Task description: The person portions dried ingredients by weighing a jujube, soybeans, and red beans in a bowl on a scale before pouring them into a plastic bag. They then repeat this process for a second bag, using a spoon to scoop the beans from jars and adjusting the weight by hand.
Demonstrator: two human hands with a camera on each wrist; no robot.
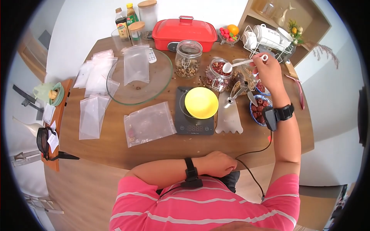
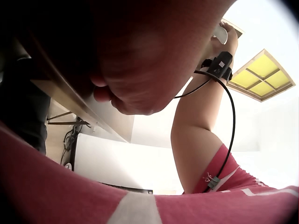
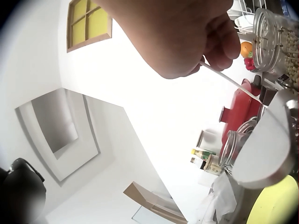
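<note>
We find the right hand with its grip narrow, pinching the long-handled white spoon; the spoon's head is at the mouth of the clear glass jar of red beans. The left hand, loosely curled and holding nothing, lies near the brown wooden counter. We note the round yellow bowl on the flat black digital scale.

- Bowl on the scale, on the counter
- Left of the scale, a zip bag; behind that, a glass tray bearing another bag
- Right, a scraper, then date bowl
- Behind, a jar before the pan
- Fruit bowl between pan and cups
- Spoon in the right grip
</note>
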